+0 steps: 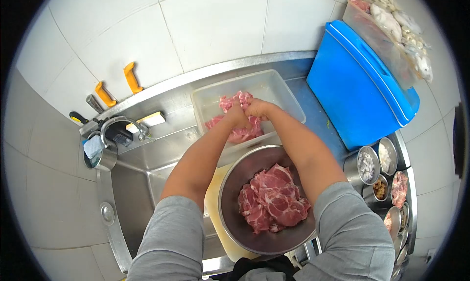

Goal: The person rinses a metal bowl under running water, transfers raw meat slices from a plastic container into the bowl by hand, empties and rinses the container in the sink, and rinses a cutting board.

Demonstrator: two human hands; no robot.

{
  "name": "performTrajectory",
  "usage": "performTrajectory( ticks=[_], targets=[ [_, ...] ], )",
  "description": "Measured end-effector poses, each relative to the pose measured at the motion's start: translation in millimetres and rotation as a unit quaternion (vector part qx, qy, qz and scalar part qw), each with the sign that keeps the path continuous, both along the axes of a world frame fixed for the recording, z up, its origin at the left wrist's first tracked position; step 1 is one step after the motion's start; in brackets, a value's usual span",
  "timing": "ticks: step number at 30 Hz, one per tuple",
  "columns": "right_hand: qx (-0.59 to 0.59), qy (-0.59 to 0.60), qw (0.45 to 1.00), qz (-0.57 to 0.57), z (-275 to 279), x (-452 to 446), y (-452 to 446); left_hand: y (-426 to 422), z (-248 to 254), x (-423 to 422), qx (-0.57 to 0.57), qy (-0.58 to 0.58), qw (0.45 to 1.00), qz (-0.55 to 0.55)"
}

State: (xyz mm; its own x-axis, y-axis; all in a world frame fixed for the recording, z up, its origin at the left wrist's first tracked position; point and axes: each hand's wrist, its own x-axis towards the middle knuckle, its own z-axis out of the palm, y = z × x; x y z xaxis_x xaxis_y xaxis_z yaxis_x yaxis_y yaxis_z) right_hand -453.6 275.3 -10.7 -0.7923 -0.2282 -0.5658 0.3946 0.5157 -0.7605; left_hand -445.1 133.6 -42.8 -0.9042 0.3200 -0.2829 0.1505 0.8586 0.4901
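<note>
Both hands reach into a clear plastic tub (284, 92) at the back of the sink. My left hand (237, 115) is closed on pink raw meat (240, 134), its fingertips partly hidden in the pieces. Beside it on the right, my right hand (258, 108) has its fingers bent around the meat, and they are partly hidden too. Nearer to me, between my forearms, a round metal bowl (230, 202) holds several slices of red raw meat (276, 198). Under the bowl's left side lies a pale yellow cutting board (215, 188).
A blue lidded box (347, 85) stands at the right, with a clear bin (377, 41) of bagged food behind it. Metal containers (367, 166) of ingredients line the right edge. At left are a faucet (122, 120), a metal pot (108, 156) and yellow-handled knives (131, 78).
</note>
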Motion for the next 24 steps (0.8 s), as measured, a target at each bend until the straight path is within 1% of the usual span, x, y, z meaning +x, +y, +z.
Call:
performTrajectory(
  ticks=[1, 2, 3, 4, 5, 6, 7, 8, 9, 11, 12, 13, 14, 15, 16, 17, 18, 20, 22, 23, 24],
  targets=[
    [-0.001, 0.006, 1.000, -0.001, 6.3, 9.7, -1.6, -3.1, 4.2, 8.2, 0.067, 0.009, 0.998, 0.004],
    [-0.014, 0.049, 0.999, -0.015, 10.9, 20.6, -3.7, -6.3, 12.7, 12.0, 0.135, 0.020, 0.991, 0.008],
    [-0.027, 0.092, 0.995, -0.028, 18.1, 27.2, -5.3, -10.0, 22.8, 12.4, 0.135, 0.027, 0.990, 0.007],
    [-0.027, 0.098, 0.994, -0.026, 28.8, 27.3, -4.4, -14.6, 32.0, 12.8, 0.181, 0.029, 0.983, 0.022],
    [-0.067, 0.104, 0.992, -0.019, 49.0, 34.7, -5.3, -18.4, 41.1, 19.2, 0.227, 0.026, 0.973, 0.039],
    [-0.106, 0.107, 0.988, -0.012, 64.4, 41.2, -5.7, -21.9, 57.8, 27.2, 0.229, 0.026, 0.972, 0.040],
    [-0.105, 0.108, 0.989, -0.011, 80.2, 45.1, -9.6, -26.0, 77.7, 30.2, 0.280, 0.036, 0.959, 0.036],
    [-0.100, 0.157, 0.982, -0.015, 96.6, 43.7, -13.7, -28.8, 102.3, 35.0, 0.330, 0.048, 0.942, 0.031],
    [-0.096, 0.207, 0.973, -0.019, 112.4, 42.9, -15.9, -31.7, 124.5, 41.2, 0.331, 0.052, 0.942, 0.029],
    [-0.118, 0.230, 0.966, -0.002, 138.1, 45.1, -17.1, -36.6, 163.5, 61.3, 0.304, 0.107, 0.945, 0.055],
    [-0.141, 0.250, 0.958, 0.014, 149.1, 51.1, -17.2, -37.1, 181.8, 76.6, 0.303, 0.107, 0.945, 0.054],
    [-0.136, 0.265, 0.954, 0.031, 163.4, 62.0, -16.8, -38.2, 199.9, 93.5, 0.317, 0.119, 0.940, 0.051],
    [-0.137, 0.265, 0.954, 0.030, 179.3, 78.0, -14.8, -39.5, 214.9, 109.9, 0.331, 0.130, 0.933, 0.049],
    [-0.111, 0.271, 0.955, 0.043, 193.7, 99.8, -10.2, -41.4, 225.0, 124.2, 0.302, 0.134, 0.943, 0.044],
    [-0.084, 0.275, 0.956, 0.054, 205.5, 123.5, -4.4, -42.8, 234.9, 144.4, 0.303, 0.131, 0.943, 0.042],
    [-0.086, 0.253, 0.961, 0.070, 216.6, 150.3, 2.8, -44.5, 243.7, 167.0, 0.317, 0.098, 0.943, 0.007],
    [-0.088, 0.232, 0.965, 0.087, 221.2, 177.5, 9.9, -46.1, 243.8, 186.3, 0.331, 0.066, 0.941, -0.027],
    [-0.131, 0.247, 0.949, 0.143, 208.5, 224.3, 18.5, -44.7, 210.4, 220.3, 0.403, 0.017, 0.913, -0.066],
    [0.000, 0.192, 0.954, 0.231, 174.5, 239.5, 34.8, -47.4, 168.5, 242.9, 0.394, -0.061, 0.913, -0.090],
    [0.002, 0.187, 0.954, 0.234, 167.2, 234.6, 41.8, -51.0, 166.4, 236.5, 0.397, -0.064, 0.911, -0.086],
    [0.033, 0.180, 0.943, 0.278, 159.7, 229.3, 47.1, -58.3, 166.4, 224.0, 0.310, -0.156, 0.917, -0.197]
  ],
)
